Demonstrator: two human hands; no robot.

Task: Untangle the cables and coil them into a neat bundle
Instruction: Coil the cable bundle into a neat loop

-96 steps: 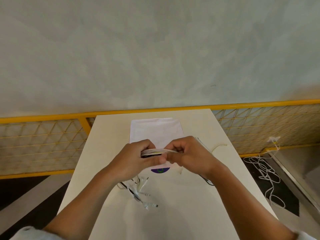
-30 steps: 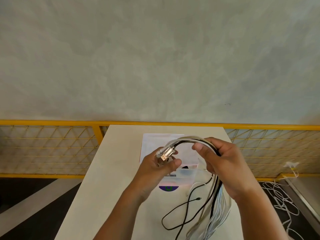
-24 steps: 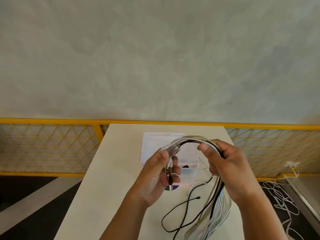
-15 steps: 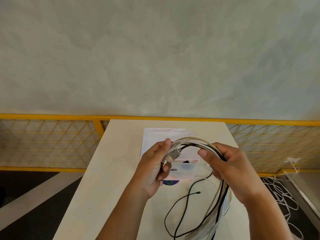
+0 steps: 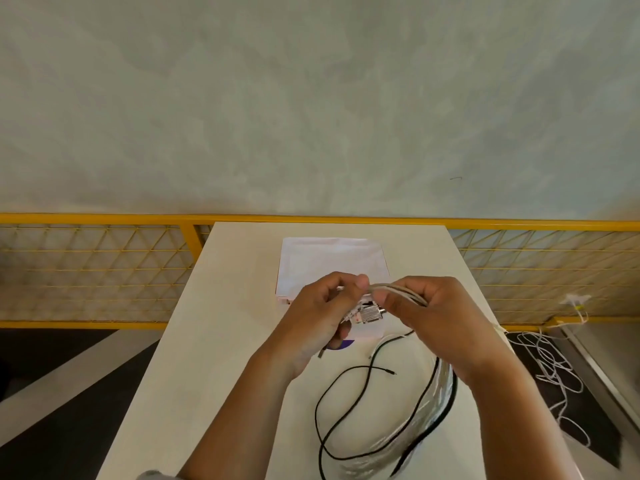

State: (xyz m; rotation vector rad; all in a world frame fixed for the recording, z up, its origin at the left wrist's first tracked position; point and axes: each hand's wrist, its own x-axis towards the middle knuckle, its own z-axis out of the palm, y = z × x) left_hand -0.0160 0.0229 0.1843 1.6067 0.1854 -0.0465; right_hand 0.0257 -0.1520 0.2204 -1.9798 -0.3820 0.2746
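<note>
Left hand (image 5: 320,318) and right hand (image 5: 434,315) pinch the cables (image 5: 437,403) above white paper (image 5: 332,261), partly hiding it.

The table (image 5: 214,341) has a smooth, matt off-white top. The pale cables (image 5: 426,414) wear glossy plastic sheathing, the thin black cable (image 5: 332,386) a duller one. The connector (image 5: 370,312) shell is bright metal. The sheet (image 5: 332,261) is matt white paper. The railing (image 5: 104,271) looks like yellow-painted metal mesh, and the wall (image 5: 311,98) like rough, mottled plaster.

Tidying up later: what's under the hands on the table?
A white sheet with a purple mark; the left hand, right hand and cables cover its middle.
</note>
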